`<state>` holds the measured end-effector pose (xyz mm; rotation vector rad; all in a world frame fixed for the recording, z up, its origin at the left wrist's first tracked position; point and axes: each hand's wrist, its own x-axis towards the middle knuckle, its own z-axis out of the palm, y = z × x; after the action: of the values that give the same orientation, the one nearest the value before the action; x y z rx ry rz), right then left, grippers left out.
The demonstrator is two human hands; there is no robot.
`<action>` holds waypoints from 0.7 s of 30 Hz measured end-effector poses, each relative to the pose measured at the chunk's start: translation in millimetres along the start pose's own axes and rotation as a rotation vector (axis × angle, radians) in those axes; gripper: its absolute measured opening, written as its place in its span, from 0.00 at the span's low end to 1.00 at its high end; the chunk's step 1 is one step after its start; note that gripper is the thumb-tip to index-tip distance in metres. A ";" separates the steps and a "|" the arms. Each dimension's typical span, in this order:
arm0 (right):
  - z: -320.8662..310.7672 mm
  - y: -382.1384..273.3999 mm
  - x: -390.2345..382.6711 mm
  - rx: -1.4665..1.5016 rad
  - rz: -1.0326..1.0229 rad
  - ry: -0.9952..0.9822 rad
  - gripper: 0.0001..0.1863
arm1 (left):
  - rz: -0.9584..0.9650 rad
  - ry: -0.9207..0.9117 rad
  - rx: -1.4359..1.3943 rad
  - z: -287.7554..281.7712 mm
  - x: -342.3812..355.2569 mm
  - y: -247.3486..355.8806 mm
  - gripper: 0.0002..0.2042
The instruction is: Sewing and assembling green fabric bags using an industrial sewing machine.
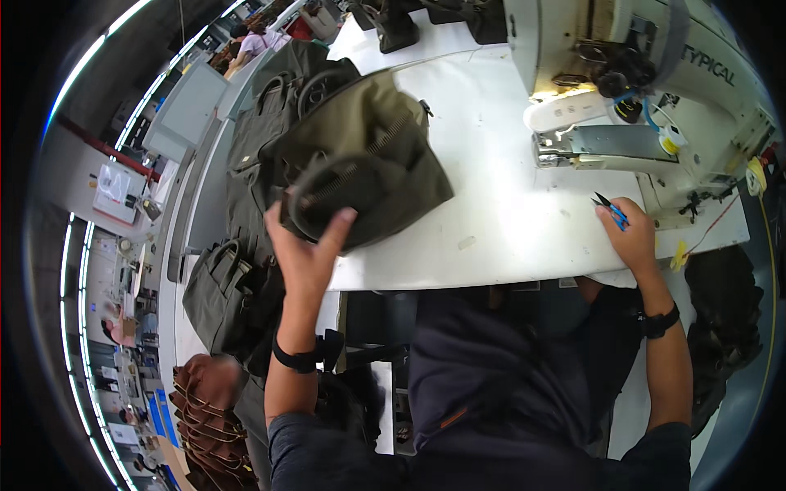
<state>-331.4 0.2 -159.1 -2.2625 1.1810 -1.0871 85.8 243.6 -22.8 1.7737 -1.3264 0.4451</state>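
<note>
A dark olive-green fabric bag (397, 184) with rounded handles sits tilted at the left part of the white sewing table (491, 237), its lighter lining showing at the open top. My left hand (304, 250) grips its near left edge, thumb in front and the other fingers partly hidden by the cloth. At the right, my right hand (634, 241) is closed round small thread snips (620, 218) with blue handles. Their dark blades point away from me, toward the sewing machine's arm.
A large industrial sewing machine (565, 49) with a metal arm (606, 143) takes up the far right. More green bags (266, 123) are piled at the left, with dark bags (393, 29) at the back. Brown bundled pieces (209, 417) lie at lower left. Other people work in the distance.
</note>
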 end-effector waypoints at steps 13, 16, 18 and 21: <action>0.6 1.6 -1.8 -0.011 0.045 -0.029 0.14 | 0.146 -0.256 0.382 -65.5 -7.8 -20.6 0.28; 1.2 1.3 -1.4 -0.011 0.050 -0.026 0.13 | 0.050 -0.263 0.333 -69.3 -6.4 -32.1 0.22; 2.1 0.5 -1.0 0.005 0.043 -0.033 0.13 | 0.029 -0.250 0.320 -71.3 -4.6 -42.1 0.19; 2.0 -1.0 -0.9 0.020 0.057 -0.027 0.13 | 0.085 -0.187 0.345 -70.8 -5.6 -53.9 0.16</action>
<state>-329.7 1.4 -160.1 -2.2074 1.2109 -1.0389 146.8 307.2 -8.8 2.0884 -1.5307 0.5952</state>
